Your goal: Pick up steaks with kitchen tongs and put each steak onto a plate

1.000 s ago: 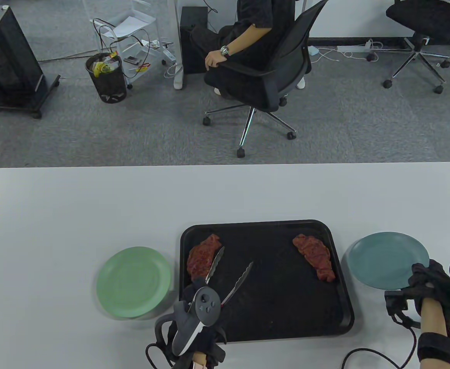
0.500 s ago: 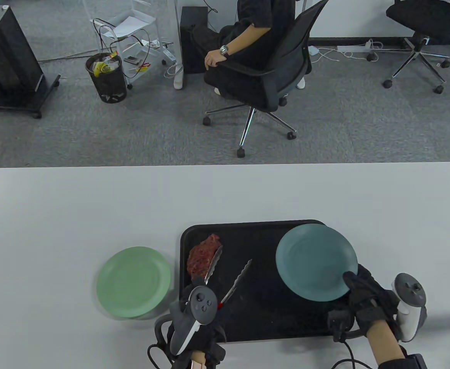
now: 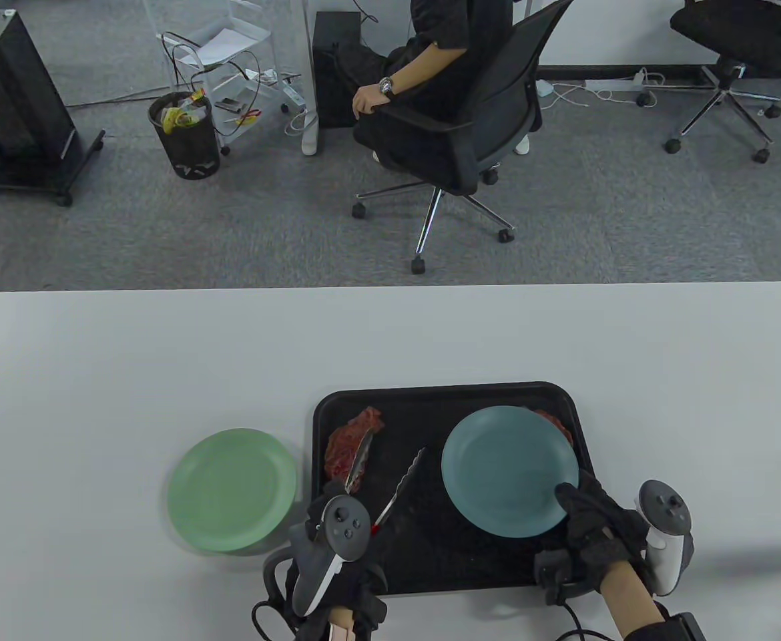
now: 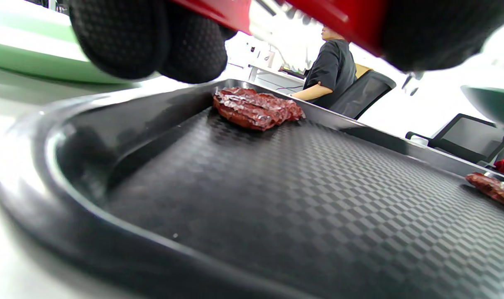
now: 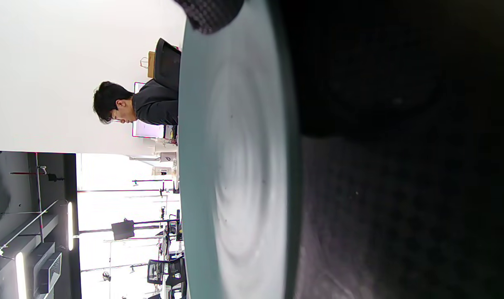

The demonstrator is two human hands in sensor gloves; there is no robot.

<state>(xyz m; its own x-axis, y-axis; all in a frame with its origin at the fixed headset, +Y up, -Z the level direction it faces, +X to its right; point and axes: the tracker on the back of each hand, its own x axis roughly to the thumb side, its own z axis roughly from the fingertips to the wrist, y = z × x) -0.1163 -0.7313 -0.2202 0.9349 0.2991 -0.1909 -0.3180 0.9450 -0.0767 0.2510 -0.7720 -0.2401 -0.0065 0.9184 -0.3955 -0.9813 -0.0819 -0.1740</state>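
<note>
Black textured plastic tray (image 3: 497,574) is shown; above it a round teal plate (image 3: 507,471) is gripped at its near rim by the right hand (image 3: 594,527) and hides the right steak (image 3: 557,422). Open steel tongs (image 3: 390,481), clenched in the left hand (image 3: 337,534), straddle the left steak (image 3: 347,447). A shallow bite might let it slip.

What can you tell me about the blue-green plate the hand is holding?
The blue-green plate is round, smooth and plain, with nothing on it. It looks like matte plastic. The right hand pinches its near rim and holds it above the black tray, roughly level. It covers most of the right steak, whose edge peeks out behind it. In the right wrist view, a gloved fingertip lies on its top.
</note>
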